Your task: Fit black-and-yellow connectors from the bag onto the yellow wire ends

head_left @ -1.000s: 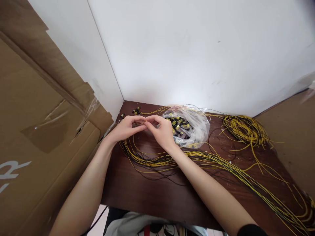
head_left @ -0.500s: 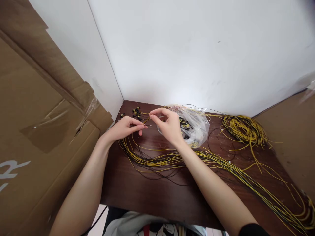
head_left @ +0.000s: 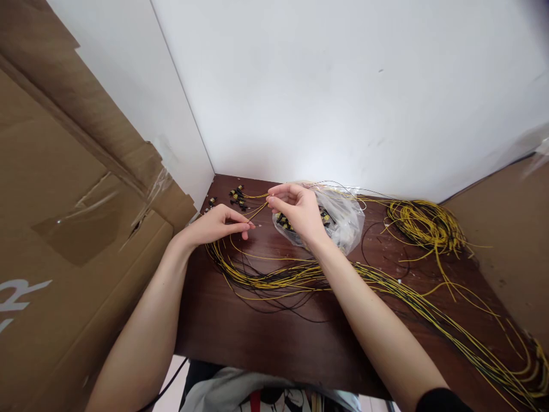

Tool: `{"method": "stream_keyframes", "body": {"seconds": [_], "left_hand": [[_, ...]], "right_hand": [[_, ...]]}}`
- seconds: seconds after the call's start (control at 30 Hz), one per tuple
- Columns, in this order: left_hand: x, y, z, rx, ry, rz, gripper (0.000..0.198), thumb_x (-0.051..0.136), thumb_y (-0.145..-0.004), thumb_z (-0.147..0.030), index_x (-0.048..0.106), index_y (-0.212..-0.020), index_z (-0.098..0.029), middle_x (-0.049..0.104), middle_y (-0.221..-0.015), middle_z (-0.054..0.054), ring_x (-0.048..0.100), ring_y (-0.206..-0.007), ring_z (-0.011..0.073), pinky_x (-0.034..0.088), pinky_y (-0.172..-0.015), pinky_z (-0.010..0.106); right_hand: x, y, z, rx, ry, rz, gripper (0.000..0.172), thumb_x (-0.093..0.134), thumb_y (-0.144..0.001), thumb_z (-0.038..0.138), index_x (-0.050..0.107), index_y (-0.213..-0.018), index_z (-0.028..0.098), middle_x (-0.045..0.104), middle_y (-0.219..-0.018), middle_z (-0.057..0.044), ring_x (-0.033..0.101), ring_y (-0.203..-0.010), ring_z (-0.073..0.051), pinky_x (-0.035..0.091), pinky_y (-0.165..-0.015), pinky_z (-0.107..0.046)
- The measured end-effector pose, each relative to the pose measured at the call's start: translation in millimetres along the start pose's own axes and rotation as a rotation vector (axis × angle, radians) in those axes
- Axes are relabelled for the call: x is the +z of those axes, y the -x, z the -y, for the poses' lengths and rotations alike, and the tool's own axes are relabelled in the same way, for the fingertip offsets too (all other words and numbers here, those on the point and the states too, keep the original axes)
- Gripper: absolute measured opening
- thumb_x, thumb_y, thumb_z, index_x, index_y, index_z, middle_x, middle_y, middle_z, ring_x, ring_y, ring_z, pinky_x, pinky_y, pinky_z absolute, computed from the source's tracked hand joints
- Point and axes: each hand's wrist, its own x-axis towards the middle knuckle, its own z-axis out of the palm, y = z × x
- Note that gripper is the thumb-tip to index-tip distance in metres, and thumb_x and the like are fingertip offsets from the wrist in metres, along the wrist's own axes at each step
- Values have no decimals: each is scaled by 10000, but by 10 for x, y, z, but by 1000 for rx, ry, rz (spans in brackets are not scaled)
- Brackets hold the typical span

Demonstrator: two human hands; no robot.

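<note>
My left hand [head_left: 225, 223] pinches thin wires between thumb and fingertips, with a short dark end poking out past them. Close by on the right, my right hand [head_left: 295, 209] is closed in a pinch on yellow wires [head_left: 258, 213] that run between the two hands. Behind the hands, several small black-and-yellow parts [head_left: 238, 197] lie on the table with wires trailing from them. Partly covered by my right hand, a clear plastic bag [head_left: 347, 220] holds more such parts. Below both hands stretches a long bundle of yellow and black wires [head_left: 274, 280].
A coil of yellow and black wire [head_left: 424, 229] lies at the right on the dark brown table [head_left: 274, 337]. Cardboard [head_left: 86, 229] stands along the left side, and more cardboard [head_left: 510, 246] is at the right. A white wall [head_left: 321, 91] rises behind.
My right hand has shifted slightly right, away from my left hand, with the wires in its fingertips. The left hand stays nearly in place.
</note>
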Motion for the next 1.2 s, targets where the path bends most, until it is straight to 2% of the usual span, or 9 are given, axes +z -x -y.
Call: {"method": "stream_keyframes", "body": {"seconds": [0.2, 0.33, 0.43, 0.63, 0.83, 1.0, 1.2], "left_hand": [[-4, -4, -15, -56, -53, -25, 274, 615, -755, -373, 737, -883, -164, 737, -782, 30, 656, -798, 178, 478, -784, 262], [8, -4, -33, -65, -53, -52, 353, 635, -731, -408, 706, -968, -157, 728, -849, 39, 638, -799, 182, 477, -729, 266], [27, -11, -51, -50, -34, -81, 371, 609, -755, -425, 686, -995, -154, 720, -817, 35, 629, -797, 178, 472, -739, 269], [38, -20, -86, -10, -29, -119, 323, 540, -808, -415, 711, -857, -145, 712, -755, 36, 625, -776, 166, 463, -765, 259], [49, -25, -69, -17, -51, -129, 342, 531, -805, -434, 720, -865, -155, 703, -712, 30, 624, -750, 173, 467, -751, 272], [60, -36, -67, 8, -49, -131, 344, 522, -809, -435, 713, -730, -159, 698, -703, 31, 622, -754, 176, 465, -765, 274], [51, -27, -77, 6, -38, -120, 327, 534, -805, -411, 709, -687, -161, 705, -716, 23, 620, -739, 166, 461, -732, 249]], "right_hand": [[-18, 1, -14, 59, -45, 29, 137, 681, -664, 201, 658, -789, 150, 656, -711, -14, 599, -636, -119, 523, -616, -279], [-14, 8, -15, 81, -99, 72, 114, 669, -674, 200, 666, -775, 149, 678, -738, -26, 622, -661, -120, 535, -653, -280], [-11, 5, -39, 113, -129, 98, 122, 662, -682, 205, 667, -791, 150, 689, -761, -36, 639, -678, -127, 544, -675, -291], [-9, 1, -74, 161, -174, 96, 138, 644, -676, 158, 654, -812, 140, 700, -777, -46, 652, -690, -129, 546, -691, -291], [1, 13, -73, 168, -91, 93, 185, 672, -629, 121, 665, -812, 149, 696, -754, -30, 642, -706, -130, 526, -678, -284], [12, 26, -67, 132, -21, 153, 101, 688, -650, 192, 683, -743, 153, 685, -711, -17, 613, -663, -121, 497, -632, -267], [33, 42, -45, 82, 22, 243, 103, 679, -669, 171, 691, -770, 160, 670, -653, 7, 584, -604, -95, 474, -639, -255]]}}
